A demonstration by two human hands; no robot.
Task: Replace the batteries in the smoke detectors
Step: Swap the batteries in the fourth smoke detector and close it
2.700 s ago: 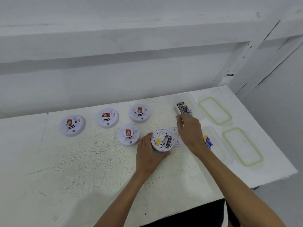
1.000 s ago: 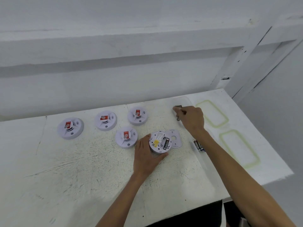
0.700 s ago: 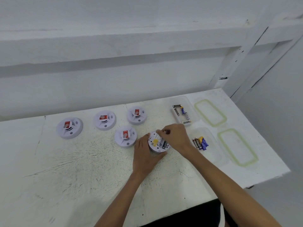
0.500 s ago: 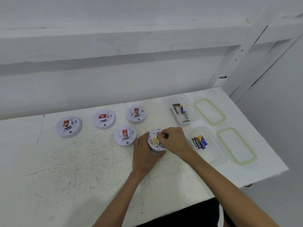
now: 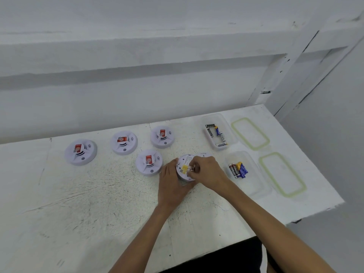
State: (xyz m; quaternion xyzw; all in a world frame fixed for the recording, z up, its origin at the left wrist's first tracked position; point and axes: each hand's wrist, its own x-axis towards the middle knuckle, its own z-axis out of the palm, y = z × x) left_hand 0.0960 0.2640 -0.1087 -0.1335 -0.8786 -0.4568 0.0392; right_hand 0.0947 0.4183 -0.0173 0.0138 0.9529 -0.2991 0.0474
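Note:
An overturned white smoke detector (image 5: 184, 164) lies on the white table (image 5: 98, 203), its back with a yellow label facing up. My left hand (image 5: 171, 184) grips its near left rim. My right hand (image 5: 206, 173) pinches a battery (image 5: 192, 168) over the open compartment. Several other detectors stand face up: one next to the left hand (image 5: 149, 162) and three in a row behind (image 5: 80, 152) (image 5: 124, 142) (image 5: 162, 136). The detector's cover plate (image 5: 204, 154) peeks out behind my right hand.
Two clear plastic tubs hold loose batteries: a far one (image 5: 218, 133) and a near one (image 5: 244, 170). Their green-rimmed lids (image 5: 250, 133) (image 5: 282, 174) lie to the right. The table ends at the right and near edges; a white wall stands behind.
My right hand took a battery from the far tub and brought it back to the overturned detector, over its compartment. The left hand has stayed on the detector's rim.

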